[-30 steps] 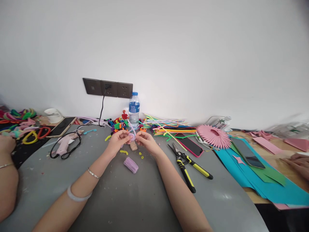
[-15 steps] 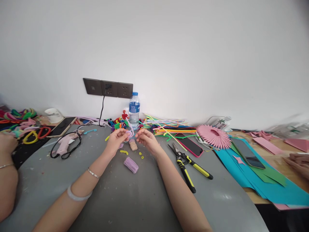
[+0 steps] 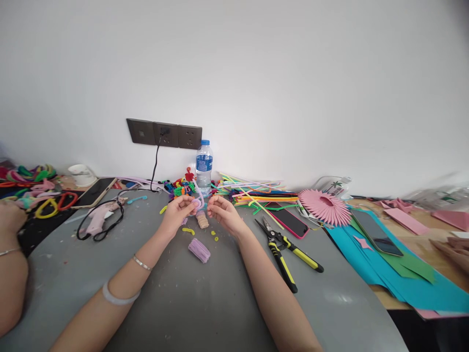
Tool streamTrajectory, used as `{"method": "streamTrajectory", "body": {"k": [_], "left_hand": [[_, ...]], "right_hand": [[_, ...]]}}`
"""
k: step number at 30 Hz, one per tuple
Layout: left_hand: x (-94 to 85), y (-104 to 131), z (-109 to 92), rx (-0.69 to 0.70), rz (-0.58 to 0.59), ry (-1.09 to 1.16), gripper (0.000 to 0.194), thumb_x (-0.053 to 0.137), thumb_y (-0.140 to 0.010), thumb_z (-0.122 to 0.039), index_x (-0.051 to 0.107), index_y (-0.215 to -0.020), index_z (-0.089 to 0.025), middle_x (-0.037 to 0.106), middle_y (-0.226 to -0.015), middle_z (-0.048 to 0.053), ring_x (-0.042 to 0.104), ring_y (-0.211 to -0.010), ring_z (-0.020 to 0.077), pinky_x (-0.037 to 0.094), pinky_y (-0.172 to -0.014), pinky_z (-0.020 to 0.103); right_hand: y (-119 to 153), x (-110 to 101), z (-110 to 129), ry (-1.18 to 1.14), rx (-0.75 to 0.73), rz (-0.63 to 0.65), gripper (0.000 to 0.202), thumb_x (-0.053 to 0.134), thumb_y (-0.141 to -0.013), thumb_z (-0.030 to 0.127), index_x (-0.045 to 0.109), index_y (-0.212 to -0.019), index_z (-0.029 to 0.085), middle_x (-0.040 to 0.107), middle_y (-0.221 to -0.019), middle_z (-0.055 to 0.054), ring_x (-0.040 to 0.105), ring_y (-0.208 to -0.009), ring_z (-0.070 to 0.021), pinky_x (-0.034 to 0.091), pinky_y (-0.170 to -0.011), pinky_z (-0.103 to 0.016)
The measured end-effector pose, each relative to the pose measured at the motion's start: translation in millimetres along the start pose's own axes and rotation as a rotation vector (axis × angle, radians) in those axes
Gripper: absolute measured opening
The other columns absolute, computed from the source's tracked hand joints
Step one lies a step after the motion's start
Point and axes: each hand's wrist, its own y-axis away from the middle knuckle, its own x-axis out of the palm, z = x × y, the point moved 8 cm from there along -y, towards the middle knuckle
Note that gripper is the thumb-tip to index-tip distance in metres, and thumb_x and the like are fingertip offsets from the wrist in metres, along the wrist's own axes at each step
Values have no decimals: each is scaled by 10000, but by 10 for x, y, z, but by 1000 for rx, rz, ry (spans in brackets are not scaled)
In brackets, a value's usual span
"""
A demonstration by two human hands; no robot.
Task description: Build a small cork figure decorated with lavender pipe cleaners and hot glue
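Note:
Near the table's middle, my left hand [image 3: 178,212] pinches a coiled purple pipe cleaner [image 3: 198,194], whose free end stands up. My right hand [image 3: 222,212] is just right of the coil with thumb and fingers drawn together; whatever lies between its fingertips is too small to make out. A beige ribbed piece [image 3: 202,220] sits below and between the hands. Closer to me lies a bundle of short purple pieces [image 3: 199,250], with a yellow curved piece [image 3: 188,230] and small yellow bits [image 3: 216,238] nearby.
Pliers [image 3: 284,247] and a pink-edged phone [image 3: 292,222] lie on the right. A water bottle [image 3: 204,166] and pipe cleaners [image 3: 256,190] are by the wall. A pink heat tool [image 3: 96,220] with black cable lies left. Other people's arms show at both sides.
My right hand has shifted very slightly, staying beside the coil. At the far right, another person's hand has moved a little. The tabletop items look the same.

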Motion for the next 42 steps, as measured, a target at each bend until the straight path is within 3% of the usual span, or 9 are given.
{"method": "streamTrajectory", "body": {"k": [4, 16, 22, 25, 31, 42], "left_hand": [[5, 0, -4, 7, 3, -3, 415, 866, -603, -439, 665, -826, -152, 664, -683, -4, 614, -632, 129, 540, -668, 274], [57, 36, -54, 9, 22, -69, 479, 857, -562, -532, 667, -817, -174, 673, -722, 12, 626, -639, 158, 565, -660, 308], [96, 50, -67, 6, 56, -68, 487, 858, -548, -553, 696, -810, -176, 693, -736, 25, 639, -663, 170, 577, -682, 321], [106, 60, -52, -11, 67, -91, 501, 854, -544, -567, 706, -817, -173, 714, -794, 50, 662, -687, 191, 589, -693, 339], [92, 61, -20, -39, 59, -77, 481, 846, -574, -549, 707, -846, -177, 713, -806, 38, 669, -670, 177, 589, -692, 324], [137, 72, 6, -38, 159, -92, 376, 838, -613, -497, 696, -766, -183, 690, -681, 10, 632, -616, 152, 557, -650, 290]], "right_hand": [[-14, -28, -41, 82, 2, 2, 340, 849, -665, 386, 680, -897, 204, 651, -775, 3, 569, -667, -123, 437, -650, -261], [-17, -52, 83, 152, -82, -74, 320, 851, -641, 363, 611, -795, 217, 575, -773, 23, 483, -653, -118, 385, -610, -248], [-41, -238, 45, 182, -84, -206, 402, 747, -714, 563, 665, -883, 207, 541, -610, 38, 462, -561, -121, 358, -549, -259], [-44, -196, 23, 260, -65, -172, 430, 711, -730, 612, 669, -842, 199, 523, -555, 43, 438, -510, -118, 343, -514, -262], [-24, -6, -50, 328, 3, -26, 374, 804, -681, 517, 652, -795, 196, 591, -642, 38, 459, -520, -94, 380, -529, -247], [-39, -100, -155, 199, 58, -29, 355, 850, -645, 465, 674, -773, 185, 666, -661, 20, 552, -551, -104, 424, -572, -248]]}}
